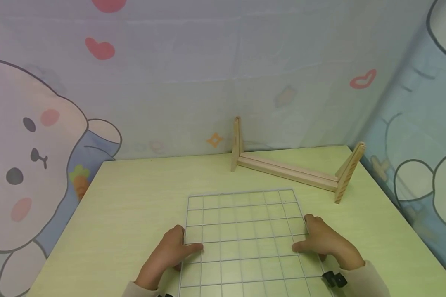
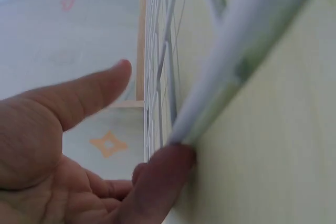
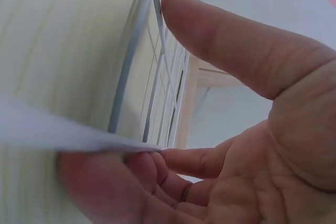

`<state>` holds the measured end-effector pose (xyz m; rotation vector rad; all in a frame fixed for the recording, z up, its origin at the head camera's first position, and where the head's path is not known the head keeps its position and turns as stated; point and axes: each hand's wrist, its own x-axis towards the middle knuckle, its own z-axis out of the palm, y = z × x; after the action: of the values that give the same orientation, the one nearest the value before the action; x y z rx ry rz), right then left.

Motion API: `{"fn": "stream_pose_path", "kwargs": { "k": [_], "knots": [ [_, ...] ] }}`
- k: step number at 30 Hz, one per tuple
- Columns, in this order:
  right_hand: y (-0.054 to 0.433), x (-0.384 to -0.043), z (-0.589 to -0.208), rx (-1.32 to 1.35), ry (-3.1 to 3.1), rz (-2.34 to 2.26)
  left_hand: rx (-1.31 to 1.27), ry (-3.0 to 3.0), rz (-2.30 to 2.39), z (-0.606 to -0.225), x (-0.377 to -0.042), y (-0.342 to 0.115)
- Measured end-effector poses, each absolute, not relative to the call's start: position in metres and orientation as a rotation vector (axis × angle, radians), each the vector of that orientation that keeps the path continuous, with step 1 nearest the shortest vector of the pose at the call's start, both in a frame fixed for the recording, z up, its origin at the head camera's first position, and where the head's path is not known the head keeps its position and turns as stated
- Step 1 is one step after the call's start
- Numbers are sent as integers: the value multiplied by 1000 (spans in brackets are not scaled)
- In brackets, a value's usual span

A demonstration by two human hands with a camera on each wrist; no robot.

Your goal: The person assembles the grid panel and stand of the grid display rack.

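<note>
A white wire grid panel (image 1: 220, 241) lies low over the front middle of the table, its near end cut off by the head view's lower border. At its left edge is my left hand (image 1: 169, 249). The left wrist view shows that thumb (image 2: 86, 94) raised off the wires, while a fingertip touches the edge wire from outside. My right hand (image 1: 325, 237) holds the opposite edge. Seen from the right wrist, its thumb (image 3: 210, 32) rests against the wires and its fingers (image 3: 197, 162) bend in at the edge wire.
Behind the panel, at the back right of the pale table (image 1: 134, 198), stands a wooden frame (image 1: 288, 170) with two uprights joined by a long bar. A printed cloth (image 1: 178, 95) with cartoon figures and hearts hangs along the back and sides.
</note>
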<state>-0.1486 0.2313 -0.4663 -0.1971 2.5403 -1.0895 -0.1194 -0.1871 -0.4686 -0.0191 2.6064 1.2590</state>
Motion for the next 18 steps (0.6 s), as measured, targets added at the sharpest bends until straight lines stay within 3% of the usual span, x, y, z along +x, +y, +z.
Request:
{"fn": "stream_pose_path", "kwargs": {
  "k": [18],
  "knots": [
    [235, -154, -463, -193, 2597, -1087, 44, 2488, 1411, -467, -116, -194]
  ]
}}
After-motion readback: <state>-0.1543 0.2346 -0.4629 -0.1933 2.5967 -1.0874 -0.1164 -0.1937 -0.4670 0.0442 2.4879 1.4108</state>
